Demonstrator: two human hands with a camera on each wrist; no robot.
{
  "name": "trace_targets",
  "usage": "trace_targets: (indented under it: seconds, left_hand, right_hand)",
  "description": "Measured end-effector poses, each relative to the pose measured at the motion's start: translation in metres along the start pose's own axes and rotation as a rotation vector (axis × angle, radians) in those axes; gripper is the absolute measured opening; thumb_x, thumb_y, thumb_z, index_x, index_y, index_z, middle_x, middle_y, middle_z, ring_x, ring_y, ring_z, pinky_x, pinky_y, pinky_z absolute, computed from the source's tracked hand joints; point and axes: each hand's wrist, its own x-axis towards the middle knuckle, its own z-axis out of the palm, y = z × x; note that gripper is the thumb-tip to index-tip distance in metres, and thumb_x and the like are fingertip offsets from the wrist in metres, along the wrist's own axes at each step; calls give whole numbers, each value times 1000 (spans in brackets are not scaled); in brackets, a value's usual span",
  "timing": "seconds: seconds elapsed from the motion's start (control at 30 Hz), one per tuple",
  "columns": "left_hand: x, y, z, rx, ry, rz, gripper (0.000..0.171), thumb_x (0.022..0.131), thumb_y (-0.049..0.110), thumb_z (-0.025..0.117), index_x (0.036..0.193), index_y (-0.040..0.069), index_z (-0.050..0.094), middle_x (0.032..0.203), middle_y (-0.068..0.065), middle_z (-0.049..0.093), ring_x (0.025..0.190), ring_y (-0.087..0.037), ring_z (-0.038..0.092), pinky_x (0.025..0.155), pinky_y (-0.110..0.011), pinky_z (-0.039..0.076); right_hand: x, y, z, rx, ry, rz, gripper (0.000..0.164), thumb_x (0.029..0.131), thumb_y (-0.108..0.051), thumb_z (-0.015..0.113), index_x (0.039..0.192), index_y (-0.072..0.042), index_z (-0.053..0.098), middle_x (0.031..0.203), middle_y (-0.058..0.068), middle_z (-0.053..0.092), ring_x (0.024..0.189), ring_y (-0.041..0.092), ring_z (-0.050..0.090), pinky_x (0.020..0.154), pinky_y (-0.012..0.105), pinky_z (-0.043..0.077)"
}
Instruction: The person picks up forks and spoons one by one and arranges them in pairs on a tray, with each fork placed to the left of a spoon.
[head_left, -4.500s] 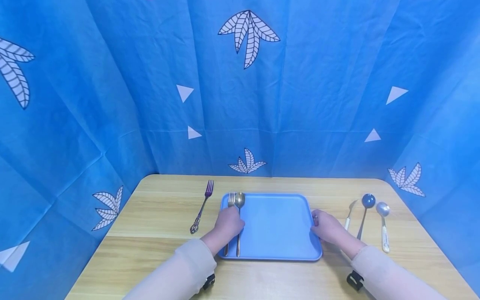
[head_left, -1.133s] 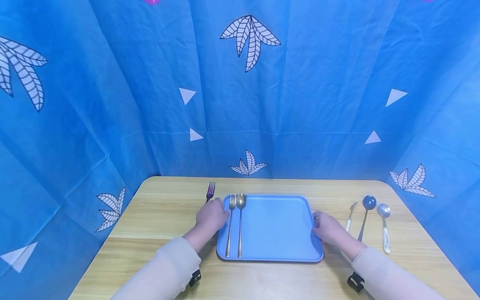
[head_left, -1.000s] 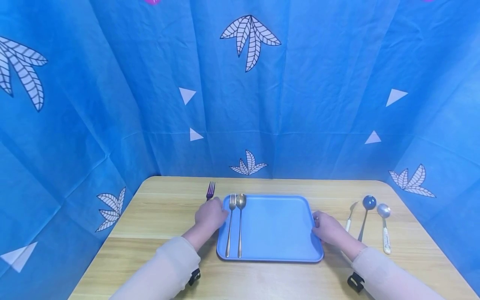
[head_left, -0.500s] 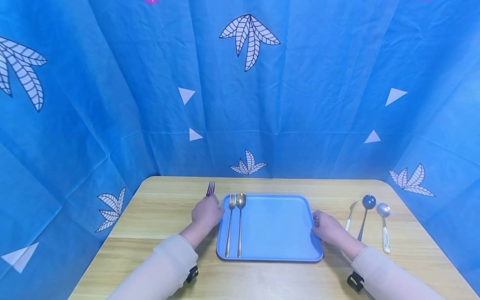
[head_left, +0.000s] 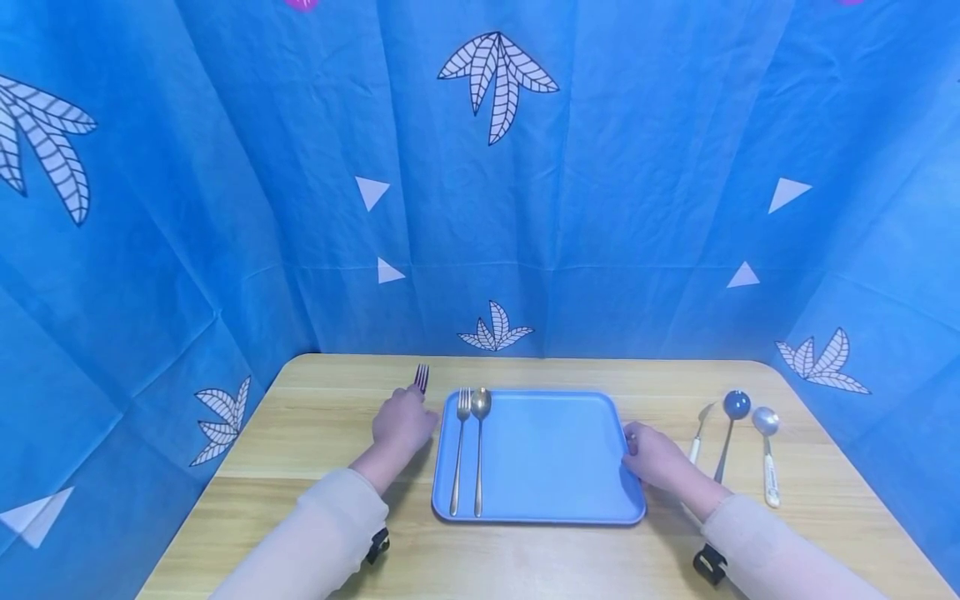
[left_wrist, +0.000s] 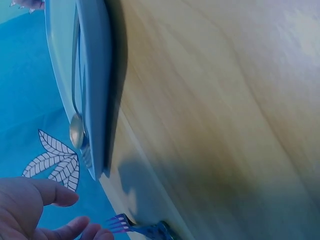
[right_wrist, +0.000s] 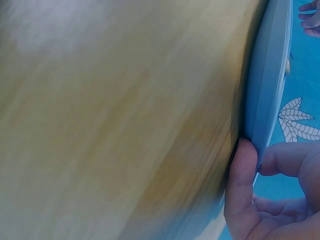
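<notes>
Left hand [head_left: 403,418] loose, fingers parted over purple fork [head_left: 422,377], right hand [head_left: 656,454] pinching blue tray [head_left: 555,458] by its edge, second fork [head_left: 463,406] and spoon [head_left: 482,403] side by side inside.

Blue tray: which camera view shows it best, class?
The head view, showing almost the whole blue tray from above. The left wrist view shows one side, cut off; the right wrist view, a side wall pinched by the right hand.
</notes>
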Motion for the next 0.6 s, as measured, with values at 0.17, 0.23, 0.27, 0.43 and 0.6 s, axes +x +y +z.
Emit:
trace_targets:
  seconds: [0.17,0.23,0.27,0.43,0.6]
  left_hand:
    - [5,-6,1,12,-5,-22,47,88,24,65,126,-3,58,104,-19,59,85,-34,60,59,-45,51]
    - [7,-8,1,12,-7,-26,48,88,24,65,126,-4,58,104,-19,59,86,-35,60,60,-45,52]
    - [8,-9,2,12,-6,-26,47,88,23,65,125,-4,58,103,-19,59,86,-34,60,60,-46,52]
    - [12,-14,3,12,0,-20,44,88,23,66,121,-5,58,99,-19,58,84,-33,59,60,-45,52]
    - [13,-17,5,16,-33,-38,48,89,23,66,124,-8,56,101,-21,57,85,-34,59,61,-45,52]
  right_hand:
    - [0,1,0,4,0,-5,50,86,3,61,130,19,44,83,12,59,59,19,58,52,33,52]
    - [1,1,0,6,-1,-5,50,86,3,61,130,19,44,83,12,59,59,19,58,52,33,52]
    - [1,1,0,5,-2,-4,50,86,3,61,130,19,44,84,12,60,59,19,58,52,33,52]
    - [1,1,1,5,-2,7,50,86,4,61,131,19,44,85,13,60,60,19,58,52,33,53]
    - [1,1,1,-13,4,5,50,86,3,61,130,19,44,86,13,61,63,19,59,53,32,53]
